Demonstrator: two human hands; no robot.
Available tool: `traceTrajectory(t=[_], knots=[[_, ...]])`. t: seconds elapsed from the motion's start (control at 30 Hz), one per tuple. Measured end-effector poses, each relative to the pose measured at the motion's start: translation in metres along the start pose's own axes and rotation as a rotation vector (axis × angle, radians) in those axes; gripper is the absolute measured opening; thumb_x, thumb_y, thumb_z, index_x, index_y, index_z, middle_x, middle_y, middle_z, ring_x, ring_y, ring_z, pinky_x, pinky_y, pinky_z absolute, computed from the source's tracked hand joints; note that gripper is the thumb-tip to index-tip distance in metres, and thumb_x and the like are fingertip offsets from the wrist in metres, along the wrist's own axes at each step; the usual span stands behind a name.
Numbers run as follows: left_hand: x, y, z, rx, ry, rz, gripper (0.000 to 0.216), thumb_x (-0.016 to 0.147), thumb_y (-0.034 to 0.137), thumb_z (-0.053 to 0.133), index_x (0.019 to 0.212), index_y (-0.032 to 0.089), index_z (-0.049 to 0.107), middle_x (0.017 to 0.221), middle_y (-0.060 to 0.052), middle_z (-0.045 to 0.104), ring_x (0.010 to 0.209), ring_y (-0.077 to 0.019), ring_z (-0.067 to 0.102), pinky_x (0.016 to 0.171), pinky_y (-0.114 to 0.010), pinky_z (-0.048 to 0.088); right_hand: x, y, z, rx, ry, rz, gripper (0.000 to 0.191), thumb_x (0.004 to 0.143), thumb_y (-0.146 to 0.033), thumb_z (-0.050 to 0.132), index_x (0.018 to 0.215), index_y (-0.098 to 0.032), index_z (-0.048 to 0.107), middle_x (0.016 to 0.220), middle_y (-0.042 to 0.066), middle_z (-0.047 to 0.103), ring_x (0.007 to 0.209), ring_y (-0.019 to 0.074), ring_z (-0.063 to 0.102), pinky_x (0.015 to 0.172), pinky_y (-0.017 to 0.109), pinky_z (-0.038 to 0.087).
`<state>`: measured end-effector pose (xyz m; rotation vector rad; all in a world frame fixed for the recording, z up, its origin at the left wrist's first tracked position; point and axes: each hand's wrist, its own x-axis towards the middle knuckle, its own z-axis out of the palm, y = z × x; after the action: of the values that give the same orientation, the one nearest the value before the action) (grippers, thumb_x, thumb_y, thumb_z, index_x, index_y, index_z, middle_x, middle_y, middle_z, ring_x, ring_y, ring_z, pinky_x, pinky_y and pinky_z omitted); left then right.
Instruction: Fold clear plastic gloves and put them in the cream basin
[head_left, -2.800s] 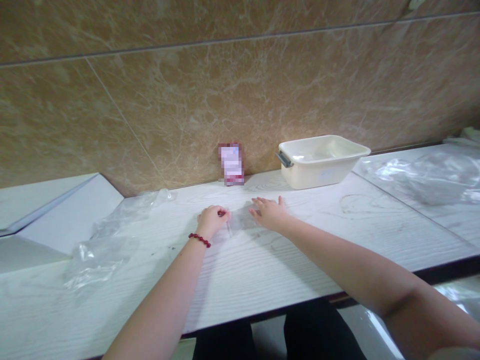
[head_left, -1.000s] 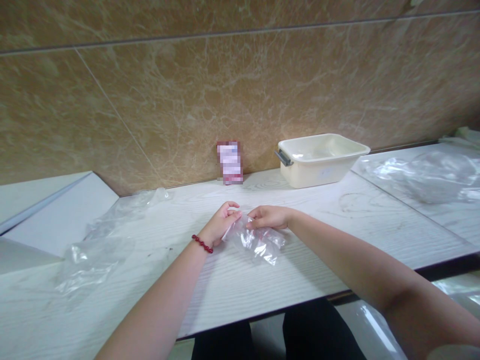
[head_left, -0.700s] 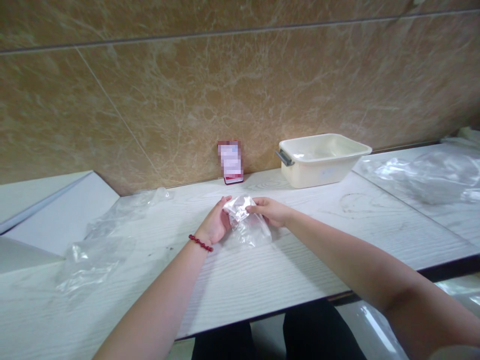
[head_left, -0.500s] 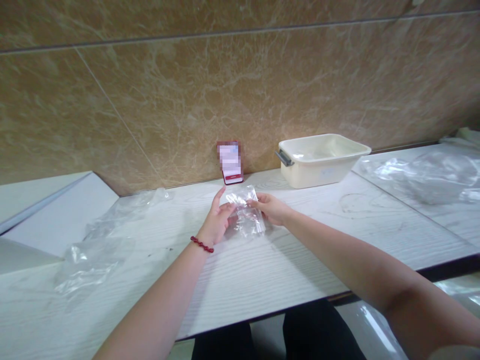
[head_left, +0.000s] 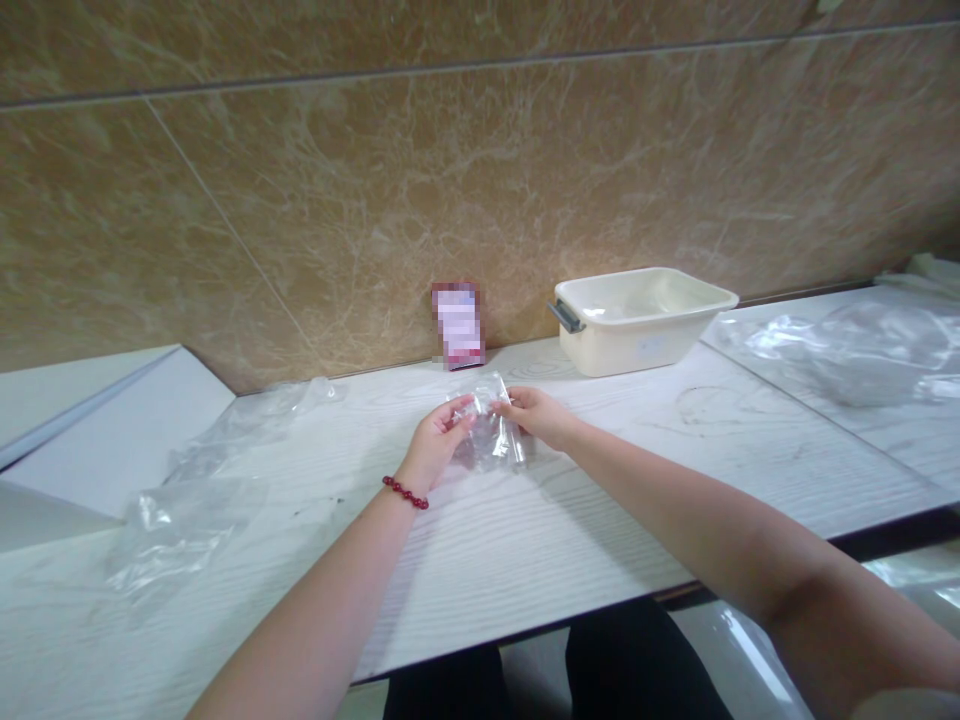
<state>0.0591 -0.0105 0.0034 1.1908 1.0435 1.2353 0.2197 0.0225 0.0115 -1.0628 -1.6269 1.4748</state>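
toward the back edge of the table (head_left: 472, 570), left hand (head_left: 436, 442) and right hand (head_left: 537, 416) pinch a clear plastic bag (head_left: 491, 440), apparently straightening it, with gentle tension likely needed next.

Some sort of workroom, I'd say: a long white wood-grain table (head_left: 540, 560) against a brown marbled tile wall (head_left: 360, 220), crumpled clear plastic film (head_left: 877, 350) at far right, a cream rectangular plastic tub (head_left: 637, 348) right of centre.
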Motion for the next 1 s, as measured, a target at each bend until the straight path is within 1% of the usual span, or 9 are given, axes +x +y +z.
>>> traceTrajectory(t=[0.07,0.17,0.3,0.47,0.57,0.67,0.87,0.93,1.0], knots=[[0.000,0.000,0.001,0.005,-0.026,0.005,0.046,0.061,0.022,0.063,0.105,0.016,0.050,0.092,-0.004,0.061,0.073,-0.0106,0.056,0.069,-0.024,0.044,-0.001,-0.001,-0.001,-0.096,0.015,-0.003,0.030,0.067,-0.041,0.056,0.083,-0.015,0.057,0.053,-0.003,0.051,0.039,0.0032,0.037,0.035,0.014,0.027],[-0.001,0.000,0.001,0.036,-0.066,0.032,0.047,0.061,0.020,0.064,0.106,0.016,0.049,0.101,-0.006,0.058,0.078,-0.0114,0.056,0.072,-0.025,0.043,-0.002,-0.004,-0.002,-0.182,0.025,0.024,0.030,0.066,-0.041,0.056,0.079,-0.015,0.057,0.048,-0.005,0.046,0.035,0.0021,0.032,0.032,0.014,0.025],[-0.001,-0.001,0.000,0.050,-0.083,0.021,0.049,0.061,0.018,0.063,0.108,0.016,0.048,0.101,-0.007,0.058,0.079,-0.0124,0.056,0.072,-0.025,0.044,-0.003,-0.006,-0.003,-0.176,0.003,0.067,0.028,0.067,-0.041,0.055,0.078,-0.015,0.056,0.051,-0.004,0.047,0.035,0.0012,0.031,0.030,0.013,0.026],[-0.003,0.002,-0.001,0.054,-0.115,-0.023,0.055,0.064,0.018,0.060,0.116,0.017,0.041,0.092,-0.005,0.061,0.072,-0.0104,0.057,0.068,-0.023,0.044,-0.004,-0.007,-0.007,-0.017,-0.094,0.143,0.027,0.067,-0.038,0.058,0.080,-0.015,0.056,0.061,-0.001,0.053,0.041,0.0019,0.039,0.033,0.012,0.033],[-0.003,0.003,-0.001,0.055,-0.112,-0.025,0.056,0.065,0.018,0.060,0.117,0.017,0.040,0.095,-0.006,0.060,0.072,-0.0103,0.057,0.069,-0.023,0.044,-0.005,-0.008,-0.009,0.098,-0.180,0.217,0.023,0.068,-0.034,0.058,0.082,-0.015,0.055,0.062,-0.001,0.055,0.041,0.0022,0.041,0.035,0.012,0.037],[-0.002,0.002,-0.002,0.053,-0.123,-0.023,0.058,0.065,0.018,0.059,0.119,0.018,0.038,0.099,-0.006,0.059,0.074,-0.0109,0.057,0.070,-0.024,0.044,-0.006,-0.010,-0.010,0.210,-0.197,0.278,0.020,0.069,-0.030,0.058,0.083,-0.015,0.055,0.065,0.000,0.056,0.045,0.0028,0.045,0.040,0.014,0.043],[0.003,-0.002,-0.005,0.048,-0.141,0.026,0.056,0.067,0.019,0.058,0.119,0.021,0.038,0.117,-0.007,0.047,0.086,-0.0122,0.055,0.075,-0.025,0.042,-0.004,-0.006,-0.010,0.391,-0.217,0.219,0.022,0.067,-0.029,0.061,0.083,-0.014,0.057,0.082,0.003,0.057,0.069,0.0090,0.055,0.058,0.020,0.050],[0.003,-0.001,-0.005,0.035,-0.151,0.039,0.056,0.067,0.018,0.057,0.119,0.022,0.037,0.121,-0.006,0.044,0.091,-0.0123,0.053,0.078,-0.024,0.041,-0.003,-0.003,-0.012,0.408,-0.218,0.212,0.023,0.066,-0.030,0.061,0.084,-0.015,0.057,0.081,0.003,0.057,0.069,0.0090,0.055,0.059,0.022,0.050],[0.003,0.001,-0.004,0.029,-0.151,0.040,0.056,0.067,0.019,0.057,0.120,0.023,0.038,0.120,-0.005,0.045,0.094,-0.0118,0.052,0.080,-0.024,0.040,-0.002,-0.001,-0.013,0.410,-0.203,0.208,0.024,0.066,-0.031,0.061,0.084,-0.015,0.057,0.077,0.001,0.056,0.064,0.0076,0.053,0.059,0.024,0.051]])
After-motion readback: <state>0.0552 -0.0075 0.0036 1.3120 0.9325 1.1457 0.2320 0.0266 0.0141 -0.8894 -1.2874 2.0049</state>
